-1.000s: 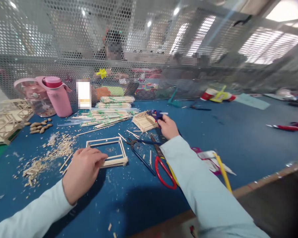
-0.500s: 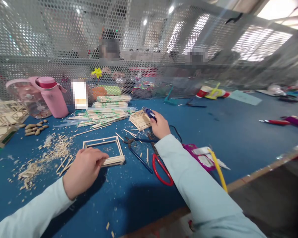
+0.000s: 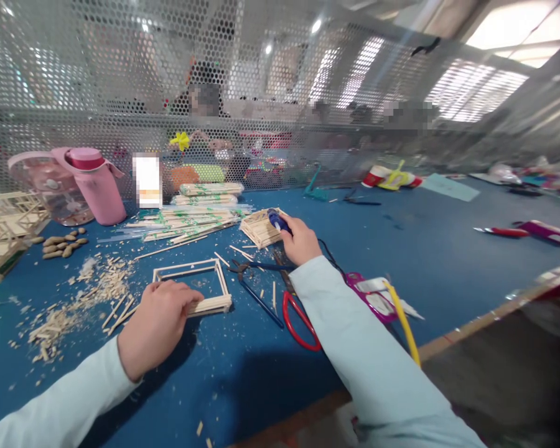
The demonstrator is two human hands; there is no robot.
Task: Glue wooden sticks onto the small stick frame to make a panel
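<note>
My left hand (image 3: 161, 323) is closed on the near left part of a rectangular wooden stick frame (image 3: 223, 280), which rests on the blue table. Its fingers cover that corner. My right hand (image 3: 301, 239) is wrapped round a blue glue gun (image 3: 277, 219), held beside a small slatted stick piece (image 3: 256, 230). A black cord (image 3: 332, 258) runs behind the right wrist. Between the hands lie blue-handled cutting pliers (image 3: 256, 295) and red-handled scissors (image 3: 292, 323), partly under my right sleeve.
Bundles of wooden sticks (image 3: 200, 214) lie at the back, beside a pink bottle (image 3: 98, 186). Peanuts (image 3: 58, 242) and wood scraps (image 3: 86, 298) are spread on the left, near stick models (image 3: 9, 230). A purple-and-white item (image 3: 371, 298) lies right of my forearm. Perforated metal mesh (image 3: 261, 74) stands behind.
The glue gun has turned in my right hand, its end now pointing more toward me. My left hand keeps its hold on the frame. The view has shifted slightly.
</note>
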